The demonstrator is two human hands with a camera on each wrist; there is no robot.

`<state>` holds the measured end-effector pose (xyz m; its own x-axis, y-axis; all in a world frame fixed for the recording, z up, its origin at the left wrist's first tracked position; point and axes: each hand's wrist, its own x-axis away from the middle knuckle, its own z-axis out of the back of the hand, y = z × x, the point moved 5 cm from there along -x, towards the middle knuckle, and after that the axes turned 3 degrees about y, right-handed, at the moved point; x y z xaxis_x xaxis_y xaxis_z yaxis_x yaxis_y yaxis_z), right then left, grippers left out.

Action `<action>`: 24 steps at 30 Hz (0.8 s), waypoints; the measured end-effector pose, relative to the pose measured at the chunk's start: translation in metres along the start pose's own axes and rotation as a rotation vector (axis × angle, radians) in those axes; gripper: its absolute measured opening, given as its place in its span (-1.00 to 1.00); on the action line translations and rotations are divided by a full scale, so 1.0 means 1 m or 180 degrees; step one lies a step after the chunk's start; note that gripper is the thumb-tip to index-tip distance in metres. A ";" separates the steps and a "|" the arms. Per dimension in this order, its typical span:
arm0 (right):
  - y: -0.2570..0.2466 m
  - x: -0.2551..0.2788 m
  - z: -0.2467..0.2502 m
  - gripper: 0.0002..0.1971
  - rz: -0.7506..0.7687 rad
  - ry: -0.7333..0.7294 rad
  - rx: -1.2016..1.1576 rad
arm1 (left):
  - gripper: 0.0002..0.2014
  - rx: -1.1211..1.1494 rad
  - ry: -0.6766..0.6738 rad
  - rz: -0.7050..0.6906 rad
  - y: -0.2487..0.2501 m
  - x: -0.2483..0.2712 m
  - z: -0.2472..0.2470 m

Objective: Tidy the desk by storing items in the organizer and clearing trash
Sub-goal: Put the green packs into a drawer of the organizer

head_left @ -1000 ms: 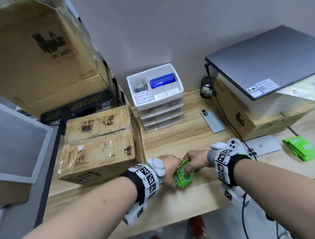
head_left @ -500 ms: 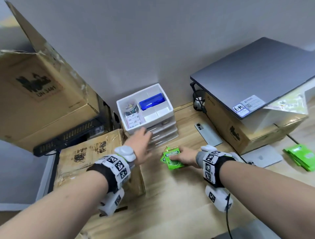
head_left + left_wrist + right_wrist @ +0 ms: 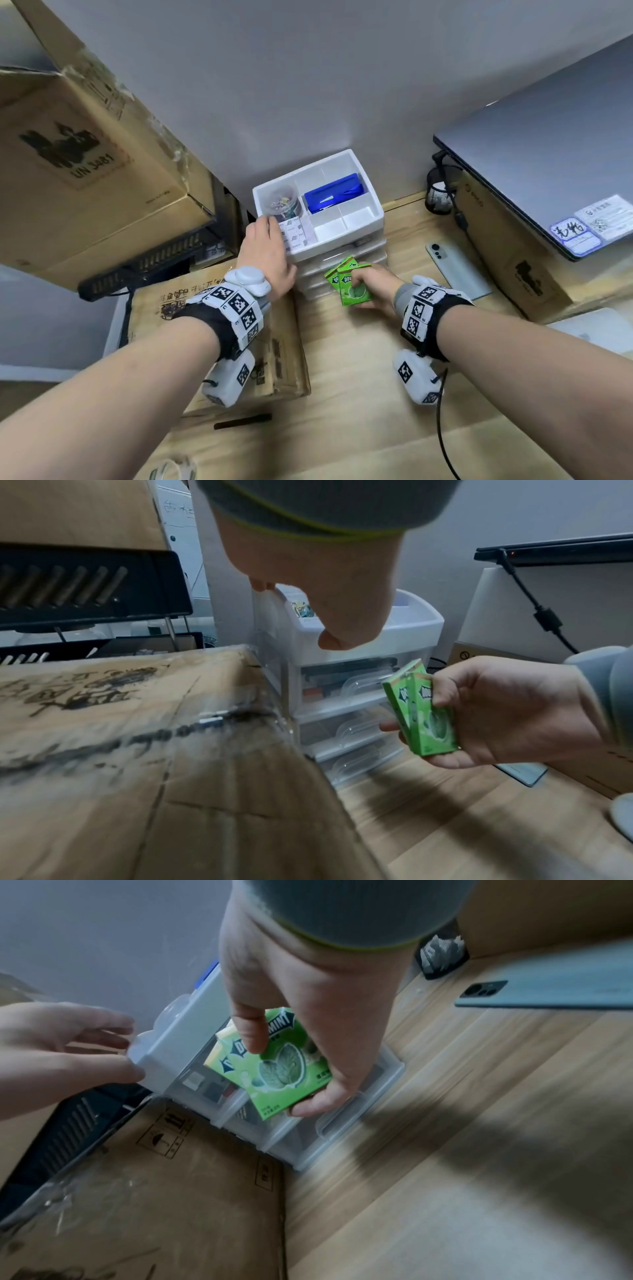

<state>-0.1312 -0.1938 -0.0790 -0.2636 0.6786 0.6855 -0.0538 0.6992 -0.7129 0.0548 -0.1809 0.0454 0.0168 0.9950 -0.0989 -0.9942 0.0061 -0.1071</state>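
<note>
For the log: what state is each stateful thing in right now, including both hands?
Left hand: open, fingers on the organizer's corner.
Right hand: grip on two gum packs.
Organizer: drawers closed.
Laptop: lid closed.
Phone: face down.

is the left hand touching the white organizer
Touching: in the right wrist view the left hand has its fingertips on the organizer's top corner.

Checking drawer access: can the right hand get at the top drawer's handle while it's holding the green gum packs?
Probably not cleanly. The right hand hangs just in front of the organizer drawers with nothing between, but its thumb and fingers are wrapped round the green gum packs. The left hand rests on the organizer's top tray.
</note>
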 end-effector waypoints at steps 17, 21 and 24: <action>0.013 -0.031 -0.021 -0.72 -0.0209 0.0065 -0.0655 | 0.00 0.0197 -0.0086 0.0281 -0.008 -0.002 -0.016; 0.027 -0.029 -0.018 -0.58 -0.0198 0.0238 -0.0452 | 0.02 0.0343 -0.0108 0.0308 -0.011 -0.002 -0.016; 0.041 -0.020 -0.015 -0.57 -0.0216 0.0265 -0.0415 | 0.05 0.0414 -0.0222 0.0336 -0.013 -0.003 -0.013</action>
<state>-0.1134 -0.1755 -0.1194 -0.1826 0.6415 0.7451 0.0580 0.7636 -0.6431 0.0689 -0.1856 0.0339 -0.0914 0.9952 -0.0336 -0.9955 -0.0904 0.0294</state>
